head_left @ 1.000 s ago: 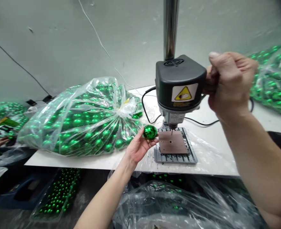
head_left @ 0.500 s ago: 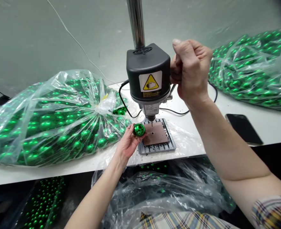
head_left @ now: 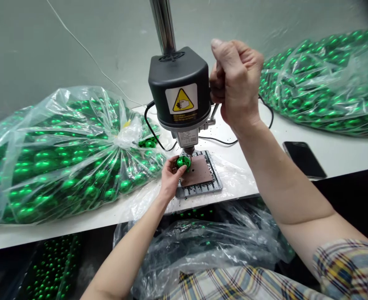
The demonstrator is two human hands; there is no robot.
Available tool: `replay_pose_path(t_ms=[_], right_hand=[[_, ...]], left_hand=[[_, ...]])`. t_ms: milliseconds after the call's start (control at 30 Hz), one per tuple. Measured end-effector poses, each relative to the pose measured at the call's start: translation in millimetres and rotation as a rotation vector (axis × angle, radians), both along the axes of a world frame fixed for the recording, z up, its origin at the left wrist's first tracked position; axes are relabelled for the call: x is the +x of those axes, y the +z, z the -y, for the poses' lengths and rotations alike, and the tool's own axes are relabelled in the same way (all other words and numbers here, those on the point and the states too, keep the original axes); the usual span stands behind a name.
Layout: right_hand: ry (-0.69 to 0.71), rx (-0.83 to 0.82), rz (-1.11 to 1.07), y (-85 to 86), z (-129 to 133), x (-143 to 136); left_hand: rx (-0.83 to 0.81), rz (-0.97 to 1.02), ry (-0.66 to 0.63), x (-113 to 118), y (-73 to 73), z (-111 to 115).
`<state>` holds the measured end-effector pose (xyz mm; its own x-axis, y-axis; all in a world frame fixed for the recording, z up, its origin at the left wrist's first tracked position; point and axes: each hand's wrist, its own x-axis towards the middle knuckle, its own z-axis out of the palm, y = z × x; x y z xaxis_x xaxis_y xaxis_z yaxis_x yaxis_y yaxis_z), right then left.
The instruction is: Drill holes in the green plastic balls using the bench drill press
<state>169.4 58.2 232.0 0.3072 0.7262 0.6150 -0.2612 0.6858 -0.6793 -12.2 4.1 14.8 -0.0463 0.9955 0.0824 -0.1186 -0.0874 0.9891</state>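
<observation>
My left hand [head_left: 172, 177] grips a shiny green ball [head_left: 183, 163] between thumb and fingers. The ball is beside the bit under the drill press [head_left: 179, 91], over the left part of a brownish board [head_left: 199, 173]. That board has a small dark hole and lies on the grooved metal base [head_left: 217, 183], where dark shavings are scattered. Up at the right side of the black drill head, my right hand [head_left: 238, 79] is closed around the lever [head_left: 213, 116]; its grip end is hidden by the fingers.
A tied clear bag of green balls [head_left: 61, 162] fills the table's left side. Another bag of green balls [head_left: 324, 87] lies back right. A phone [head_left: 304, 159] rests near the right front edge. Below the table edge hangs clear plastic [head_left: 202, 246]. A black cable runs behind the drill.
My left hand has brought the green ball closer to the bit and turned it, thumb now across its front. My right hand stays on the lever. The whole view has shifted slightly.
</observation>
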Motion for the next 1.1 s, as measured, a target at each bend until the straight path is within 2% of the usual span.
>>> replay_pose_path(t_ms=[300,533,800,1100], right_hand=[[-0.006,0.031,0.017,-1.2,-6.0,-0.2],[-0.034,0.054,0.068,-2.6,-8.9,1.7],[-0.028,0.079,0.044,-3.1,-8.0,1.5],[-0.037,0.051,0.047,-2.5,1.9,0.2]], left_hand=[[0.089,-0.127,-0.096,13.5,-6.4,-6.6],[0.234,-0.166,-0.159,18.1,-10.8,0.0],[0.115,-0.142,-0.092,20.7,-9.4,5.3],[0.122,-0.145,-0.065,24.5,-7.5,8.7]])
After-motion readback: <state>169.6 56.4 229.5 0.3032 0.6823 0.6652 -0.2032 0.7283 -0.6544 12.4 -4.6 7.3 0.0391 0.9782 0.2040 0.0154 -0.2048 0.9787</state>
